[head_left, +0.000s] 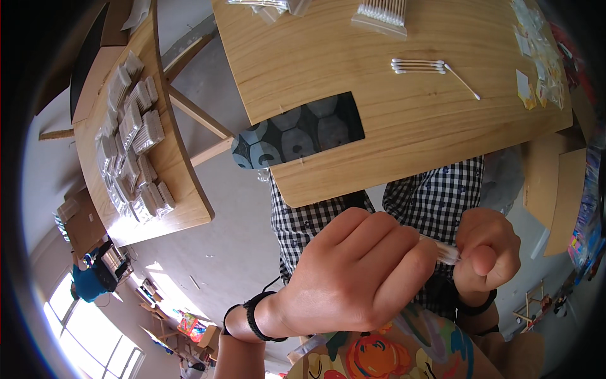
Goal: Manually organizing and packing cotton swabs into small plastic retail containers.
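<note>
My left hand (363, 265) is closed around a small clear bag of cotton swabs (447, 252), held above my lap. Only one end of the bag shows; the fingers hide the rest. At that end my right hand (487, 249) is closed too, its thumb and fingers pinching by the bag's edge. Beyond the hands, on the wooden table (315, 183), a few loose cotton swabs (418, 66) lie side by side. A single swab (463, 82) rests at a slant beside them. Farther back sits a clear bag full of swabs (382, 16).
A side table (189, 211) at the left carries a heap of bagged swabs (132, 145). A dark patterned strip (303, 131) crosses the near table's left edge. Clear packets (540, 63) lie at its right edge, above a cardboard box (549, 189). Another person (91, 281) is far left.
</note>
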Demonstrator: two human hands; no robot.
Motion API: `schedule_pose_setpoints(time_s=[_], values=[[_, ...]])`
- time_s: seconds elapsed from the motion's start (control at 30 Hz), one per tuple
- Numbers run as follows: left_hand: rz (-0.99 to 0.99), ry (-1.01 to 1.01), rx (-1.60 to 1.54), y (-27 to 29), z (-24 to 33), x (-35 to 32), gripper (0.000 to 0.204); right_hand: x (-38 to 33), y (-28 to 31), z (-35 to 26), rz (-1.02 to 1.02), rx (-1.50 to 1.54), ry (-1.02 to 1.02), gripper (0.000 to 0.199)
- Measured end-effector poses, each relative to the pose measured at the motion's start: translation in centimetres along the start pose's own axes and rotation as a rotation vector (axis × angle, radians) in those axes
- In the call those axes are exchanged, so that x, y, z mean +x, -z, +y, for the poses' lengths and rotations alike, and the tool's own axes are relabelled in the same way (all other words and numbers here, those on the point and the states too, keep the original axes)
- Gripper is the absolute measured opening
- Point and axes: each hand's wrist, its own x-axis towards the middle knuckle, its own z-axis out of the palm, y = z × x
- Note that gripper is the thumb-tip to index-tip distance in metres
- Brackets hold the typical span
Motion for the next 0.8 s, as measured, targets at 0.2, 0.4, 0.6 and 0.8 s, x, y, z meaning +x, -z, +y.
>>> schedule_pose_setpoints(time_s=[0.2, 0.4, 0.6, 0.8], values=[[-0.097, 0.037, 0.023, 0.5, 0.5, 0.3, 0.035, 0.0, -0.2, 0.0, 0.003, -0.071, 0.001, 0.049], [-0.167, 0.071, 0.039, 0.5, 0.8, 0.6, 0.033, 0.0, -0.5, 0.1, 0.024, -0.105, 0.025, 0.049], [-0.177, 0.043, 0.019, 0.5, 0.7, 0.6, 0.032, 0.1, -0.2, -0.1, -0.019, -0.136, 0.011, 0.049], [-0.112, 0.013, -0.009, -0.4, 0.2, -0.4, 0.031, 0.1, -0.2, -0.2, -0.040, -0.127, -0.016, 0.048]])
